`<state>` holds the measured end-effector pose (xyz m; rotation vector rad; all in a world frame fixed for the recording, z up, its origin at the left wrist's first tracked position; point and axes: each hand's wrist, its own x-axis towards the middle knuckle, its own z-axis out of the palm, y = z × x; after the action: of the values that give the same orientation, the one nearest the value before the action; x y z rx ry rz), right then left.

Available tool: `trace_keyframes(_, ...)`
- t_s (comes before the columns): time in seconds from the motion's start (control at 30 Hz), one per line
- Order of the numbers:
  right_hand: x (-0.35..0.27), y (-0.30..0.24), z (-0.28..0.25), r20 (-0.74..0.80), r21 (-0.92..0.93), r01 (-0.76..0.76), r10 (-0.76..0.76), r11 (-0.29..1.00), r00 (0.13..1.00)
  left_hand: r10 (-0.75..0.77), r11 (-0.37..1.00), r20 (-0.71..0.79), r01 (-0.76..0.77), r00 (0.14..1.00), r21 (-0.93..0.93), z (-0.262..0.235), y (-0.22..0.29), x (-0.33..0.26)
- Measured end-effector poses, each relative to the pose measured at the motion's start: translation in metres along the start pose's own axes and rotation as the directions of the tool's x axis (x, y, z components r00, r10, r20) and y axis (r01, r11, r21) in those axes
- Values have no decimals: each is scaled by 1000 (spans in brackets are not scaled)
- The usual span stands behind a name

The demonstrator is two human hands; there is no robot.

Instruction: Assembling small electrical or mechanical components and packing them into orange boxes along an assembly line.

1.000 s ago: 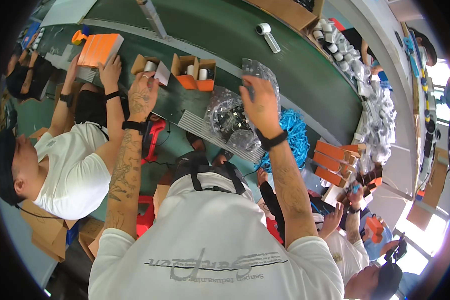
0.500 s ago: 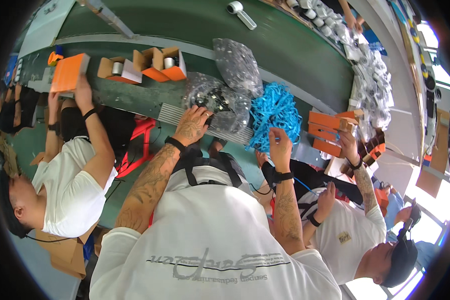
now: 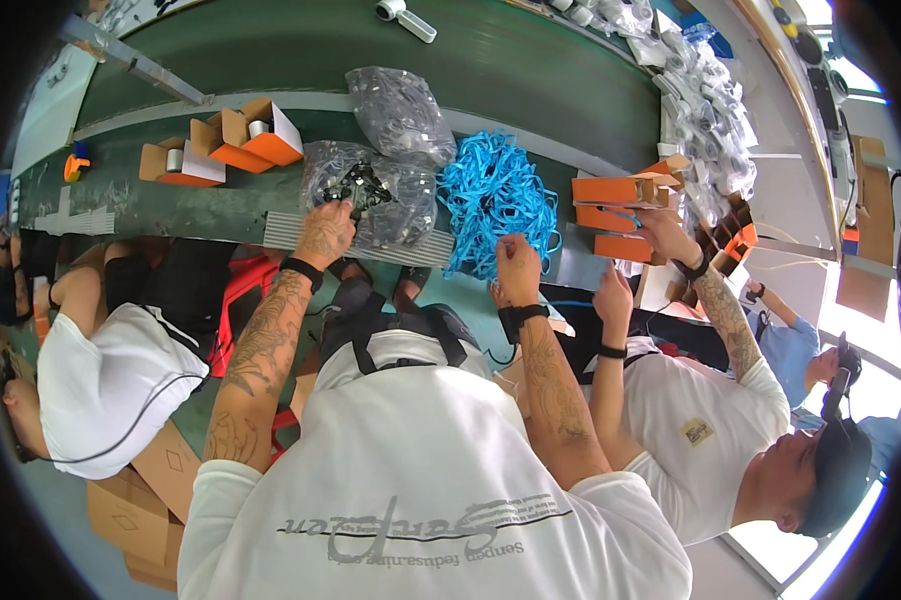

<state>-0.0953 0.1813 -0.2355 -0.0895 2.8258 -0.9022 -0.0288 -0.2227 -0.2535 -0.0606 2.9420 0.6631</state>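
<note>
Head: blue straps [image 3: 495,190] beyond right grip [image 3: 517,268]

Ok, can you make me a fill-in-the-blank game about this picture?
1. The tangled straps are coloured ____.
2. The person's left hand is at a see-through plastic ____ with small black parts in it.
3. The hand nearer the straps is the person's ____ one.
4. The band on the person's left wrist is ____.

Missing words: blue; bag; right; black.
</note>
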Motion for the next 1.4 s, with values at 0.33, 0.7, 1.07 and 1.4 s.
trace_keyframes(0.33, 43, 5, -34, -154, -116, 241, -257, 964, 954, -365, 874, -296, 215, 883, -436, -45, 39, -14)
trace_keyframes(0.7, 51, -71, -159, -432, 249, 430, -298, 868, 851, -407, 751, -291, 136, 866, -647, -51, 125, -97)
trace_keyframes(1.07, 6, -206, -345, -596, 354, 708, -436, 612, 674, -260, 338, -287, -192, 922, -921, -160, 250, -77)
trace_keyframes(1.4, -16, -284, -404, -638, 394, 824, -524, 408, 565, 394, 211, -210, -310, 895, -927, -276, 386, -20)
